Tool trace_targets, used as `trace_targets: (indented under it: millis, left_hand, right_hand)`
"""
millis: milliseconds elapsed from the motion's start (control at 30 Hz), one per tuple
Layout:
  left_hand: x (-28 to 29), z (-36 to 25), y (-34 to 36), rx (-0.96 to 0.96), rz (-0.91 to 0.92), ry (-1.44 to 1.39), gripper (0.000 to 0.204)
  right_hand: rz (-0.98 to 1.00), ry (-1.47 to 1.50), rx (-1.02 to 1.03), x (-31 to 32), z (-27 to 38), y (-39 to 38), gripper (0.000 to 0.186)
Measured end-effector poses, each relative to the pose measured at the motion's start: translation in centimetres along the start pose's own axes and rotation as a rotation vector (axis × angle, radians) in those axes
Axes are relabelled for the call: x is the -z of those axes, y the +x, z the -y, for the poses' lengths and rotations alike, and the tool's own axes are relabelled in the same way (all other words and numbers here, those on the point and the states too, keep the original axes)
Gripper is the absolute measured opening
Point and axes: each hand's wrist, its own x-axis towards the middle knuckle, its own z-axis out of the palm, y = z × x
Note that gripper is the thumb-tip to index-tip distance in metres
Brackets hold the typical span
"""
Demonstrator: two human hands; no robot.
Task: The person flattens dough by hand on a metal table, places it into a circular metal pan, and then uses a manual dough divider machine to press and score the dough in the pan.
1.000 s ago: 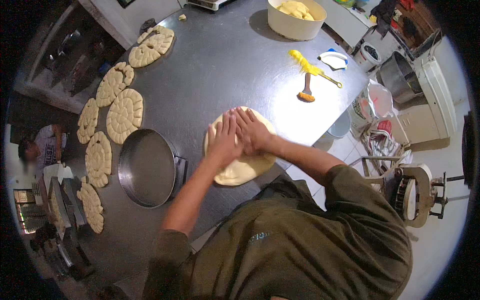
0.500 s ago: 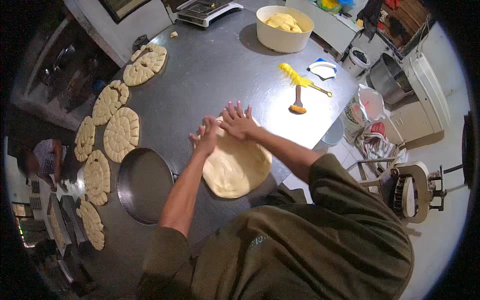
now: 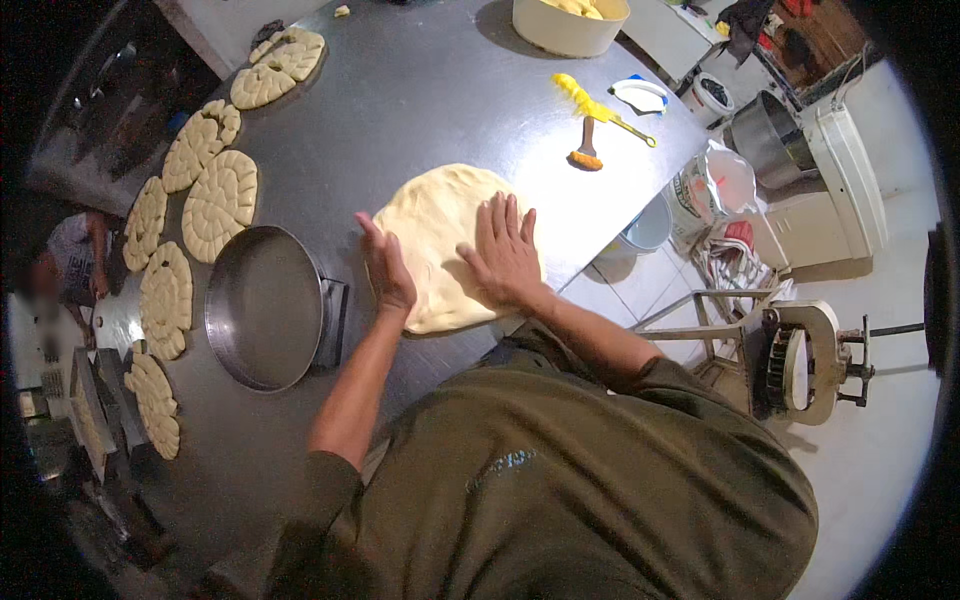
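A flat round of pale dough [image 3: 440,220] lies on the dark metal table in front of me. My left hand [image 3: 391,268] stands on edge at the dough's left rim, fingers stretched out. My right hand [image 3: 507,255] lies flat on the dough's right part with its fingers spread. Neither hand grips anything. Just left of my left hand sits a round metal pan [image 3: 265,315] with nothing in it. Beyond the dough are a wooden-handled brush with an orange end [image 3: 586,150] and a yellow brush [image 3: 580,95].
Several scored dough rounds [image 3: 220,195] line the table's left side. A cream tub of dough [image 3: 570,35] stands at the far edge, near a white curved piece [image 3: 640,96]. Beyond the right edge are a bucket [image 3: 648,228] and a machine on a metal frame [image 3: 815,360]. Another person [image 3: 78,250] is at far left.
My hands have come from the dough's far edge to its two sides and have moved apart. The dough now looks broader. The whole view has shifted, with table things higher in it.
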Motion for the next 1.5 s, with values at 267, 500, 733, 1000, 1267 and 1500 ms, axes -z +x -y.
trace_targets:
  millis: [267,500,733,1000,1267,1500]
  left_hand:
    - [-3.1,-7.7,-8.0,-0.307,0.874,1.021,0.113]
    - [-3.7,-7.2,-9.2,-0.298,0.856,0.661,0.130]
    - [-3.4,-8.4,-8.9,-0.267,1.009,0.986,0.119]
    - [-3.6,-7.9,-6.7,-0.228,1.058,0.860,0.109]
    - [1.4,-4.7,-2.5,0.291,0.012,-0.001,0.068]
    - [0.2,-2.3,-1.0,0.405,-0.035,0.426,0.059]
  right_hand:
    - [0.356,0.071,0.252,-0.2,0.0,5.7,0.107]
    - [0.415,0.015,0.456,3.2,9.8,7.3,0.119]
    - [0.747,0.052,0.299,7.7,11.4,13.3,0.120]
    - [0.610,-0.060,0.224,3.6,2.6,14.4,0.084]
    - [0.150,0.978,0.156,-4.1,-1.5,3.4,0.080]
    - [0.556,2.019,-0.551,4.3,-5.2,3.2,0.092]
